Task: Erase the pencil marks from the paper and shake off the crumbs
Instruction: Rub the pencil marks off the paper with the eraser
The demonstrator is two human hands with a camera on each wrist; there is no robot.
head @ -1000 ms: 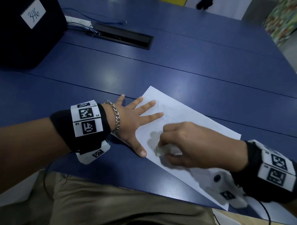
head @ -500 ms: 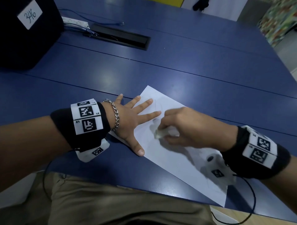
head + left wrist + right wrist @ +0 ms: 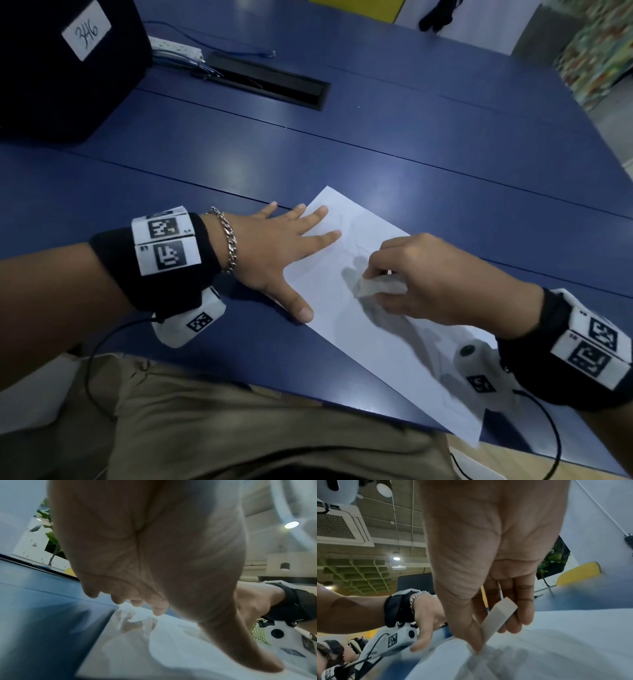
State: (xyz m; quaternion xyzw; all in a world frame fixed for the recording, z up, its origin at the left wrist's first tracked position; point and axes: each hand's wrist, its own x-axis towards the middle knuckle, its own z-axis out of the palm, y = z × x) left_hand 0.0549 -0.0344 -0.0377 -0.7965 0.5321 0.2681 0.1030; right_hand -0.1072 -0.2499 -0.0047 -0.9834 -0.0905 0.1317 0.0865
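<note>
Erasing: right hand (image 3: 438, 277) is pinching the eraser (image 3: 375, 286), left hand (image 3: 274, 250) is lying flat pinning the paper (image 3: 359, 329); next, likely more rubbing.

A: Where could a hand pass on the blue table (image 3: 428, 164)?

B: The far and right stretches beyond the paper (image 3: 363, 318) lie open.

A: And what blocks?

B: The left hand (image 3: 274, 253) lies flat over the paper's left edge; the right hand (image 3: 435, 284), pinching the eraser (image 3: 371, 287), covers its middle. At far left stand a black box (image 3: 58, 72), a white power strip (image 3: 174, 49) and a cable slot (image 3: 270, 84); the wires there look tangled, though that's blurry.
</note>
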